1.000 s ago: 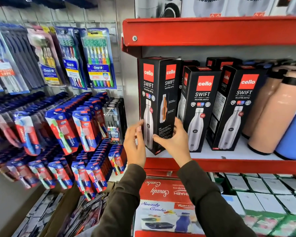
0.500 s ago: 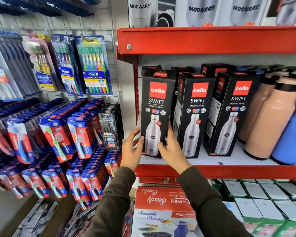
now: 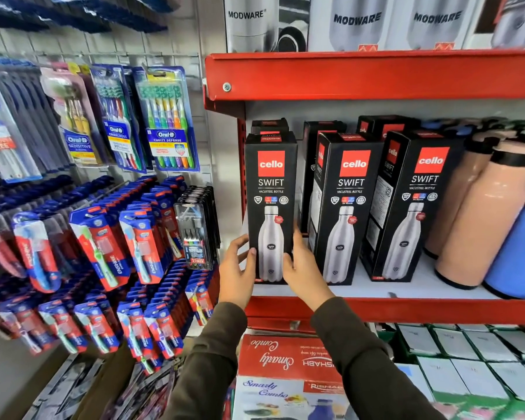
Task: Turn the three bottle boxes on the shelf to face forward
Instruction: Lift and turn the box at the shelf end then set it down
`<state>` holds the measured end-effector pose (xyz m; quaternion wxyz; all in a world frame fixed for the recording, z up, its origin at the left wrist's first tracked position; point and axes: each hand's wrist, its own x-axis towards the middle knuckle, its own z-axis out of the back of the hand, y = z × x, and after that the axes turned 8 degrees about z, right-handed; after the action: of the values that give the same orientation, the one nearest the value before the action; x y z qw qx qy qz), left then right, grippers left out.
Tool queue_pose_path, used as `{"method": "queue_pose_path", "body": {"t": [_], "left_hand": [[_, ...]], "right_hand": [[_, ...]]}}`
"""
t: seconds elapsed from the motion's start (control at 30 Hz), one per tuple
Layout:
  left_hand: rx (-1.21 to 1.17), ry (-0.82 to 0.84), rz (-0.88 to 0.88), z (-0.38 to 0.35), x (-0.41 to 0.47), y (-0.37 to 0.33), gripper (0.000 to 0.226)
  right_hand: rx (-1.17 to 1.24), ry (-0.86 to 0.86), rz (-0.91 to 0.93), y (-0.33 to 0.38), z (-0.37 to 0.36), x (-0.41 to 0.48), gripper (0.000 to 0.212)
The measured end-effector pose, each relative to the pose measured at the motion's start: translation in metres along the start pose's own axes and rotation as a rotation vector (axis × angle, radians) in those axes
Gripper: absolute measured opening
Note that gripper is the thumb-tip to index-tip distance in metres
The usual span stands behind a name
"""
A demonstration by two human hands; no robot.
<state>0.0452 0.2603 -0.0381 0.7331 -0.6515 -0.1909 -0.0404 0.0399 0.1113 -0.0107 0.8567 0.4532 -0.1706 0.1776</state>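
Three black Cello Swift bottle boxes stand in a row on the red shelf [image 3: 406, 309]. The left box [image 3: 270, 189] shows its front face squarely. My left hand [image 3: 235, 272] presses its lower left edge and my right hand [image 3: 305, 269] holds its lower right edge, thumbs on the front. The middle box [image 3: 347, 204] and the right box [image 3: 412, 204] stand slightly angled, each showing a narrow left side panel beside its front. More black boxes stand behind them.
Peach bottles [image 3: 482, 219] and a blue bottle [image 3: 519, 250] stand right of the boxes. Toothbrush packs [image 3: 164, 119] hang on the wall at left. Modware boxes [image 3: 358, 22] fill the shelf above. A red Smarty Combo box [image 3: 279, 359] lies below.
The left box was turned from corner-on to front face forward and set back against the shelf's left side. Both hands stayed on its lower edges. The camera moved closer.
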Motion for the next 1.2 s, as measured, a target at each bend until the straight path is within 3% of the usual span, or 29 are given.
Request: {"method": "queue_pose_path", "body": {"t": [0.2,0.53,1.2], "left_hand": [[-0.012,-0.019,-0.003,0.000,-0.003,0.000,0.030],[-0.036,-0.009,0.044,0.001,-0.005,-0.008,0.018],[-0.004,-0.037,0.054,0.013,-0.044,-0.017,0.028]], "right_hand": [[0.069,-0.025,-0.021,-0.004,-0.002,-0.001,0.069],[0.173,-0.242,-0.004,-0.002,-0.011,-0.010,0.048],[0.291,-0.242,-0.003,0.011,0.002,-0.050,0.043]]}}
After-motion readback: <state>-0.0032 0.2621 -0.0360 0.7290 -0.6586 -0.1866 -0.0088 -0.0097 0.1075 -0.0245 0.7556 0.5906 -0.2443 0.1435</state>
